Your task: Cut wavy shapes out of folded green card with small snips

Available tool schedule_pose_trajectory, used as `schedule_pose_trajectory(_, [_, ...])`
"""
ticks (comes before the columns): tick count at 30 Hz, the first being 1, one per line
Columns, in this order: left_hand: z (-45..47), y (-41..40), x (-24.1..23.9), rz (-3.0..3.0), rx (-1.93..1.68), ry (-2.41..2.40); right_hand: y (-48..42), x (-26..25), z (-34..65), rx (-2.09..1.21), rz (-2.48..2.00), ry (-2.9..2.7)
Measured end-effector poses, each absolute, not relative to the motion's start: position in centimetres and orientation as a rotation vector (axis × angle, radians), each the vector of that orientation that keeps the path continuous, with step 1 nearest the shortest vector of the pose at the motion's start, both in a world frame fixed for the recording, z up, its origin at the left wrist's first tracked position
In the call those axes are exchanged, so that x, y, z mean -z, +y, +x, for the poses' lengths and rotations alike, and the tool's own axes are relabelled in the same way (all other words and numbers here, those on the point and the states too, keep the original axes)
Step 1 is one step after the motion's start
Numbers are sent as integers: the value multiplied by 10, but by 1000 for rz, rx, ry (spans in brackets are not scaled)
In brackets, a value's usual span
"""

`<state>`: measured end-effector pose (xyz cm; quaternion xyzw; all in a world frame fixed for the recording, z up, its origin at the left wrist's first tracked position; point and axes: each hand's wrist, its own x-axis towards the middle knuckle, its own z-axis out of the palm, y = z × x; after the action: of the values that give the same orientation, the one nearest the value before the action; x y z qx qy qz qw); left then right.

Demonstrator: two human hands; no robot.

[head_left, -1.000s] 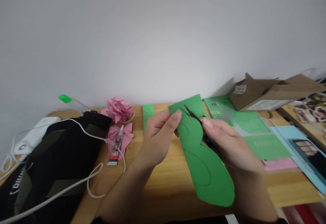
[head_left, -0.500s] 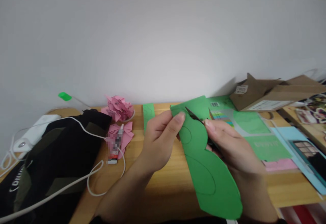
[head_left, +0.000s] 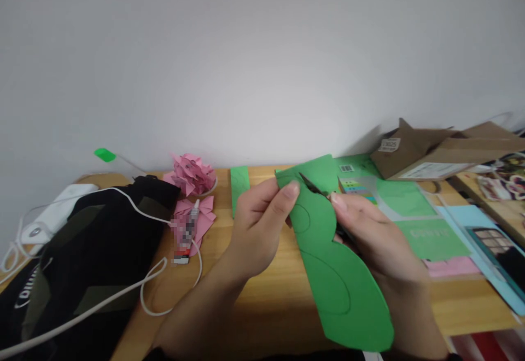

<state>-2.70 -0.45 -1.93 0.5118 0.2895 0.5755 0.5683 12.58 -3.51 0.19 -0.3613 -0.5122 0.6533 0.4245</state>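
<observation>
Over the table (head_left: pixel 283 301), left hand (head_left: pixel 260 224) pinches wavy-edged green paper (head_left: pixel 348 279) (tube (head_left: pixel 191 227) apart) while right hand (head_left: pixel 377 235) grips scissors (head_left: pixel 310 185).

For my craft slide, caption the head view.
Left hand grips wavy-edged green paper while the right hand holds scissors against it, above a wooden table.

A tube (head_left: pixel 188 233) lies left of the paper (head_left: pixel 324 251), a box (head_left: pixel 463 150) right.
</observation>
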Motion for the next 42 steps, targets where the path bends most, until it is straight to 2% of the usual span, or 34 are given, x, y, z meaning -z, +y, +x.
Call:
schedule_pose_trajectory(19, [-27,-5,20,1193,-1374,638,-35,-6,122,-1546,-887,-1252])
schedule_pose_trajectory(28, [-26,-5,20,1183,-1377,640,-35,-2,126,-1607,-835,-1247])
schedule_pose_trajectory(42, [-26,-1,10,1019,-1212,436,-39,-8,125,-1616,-791,-1280])
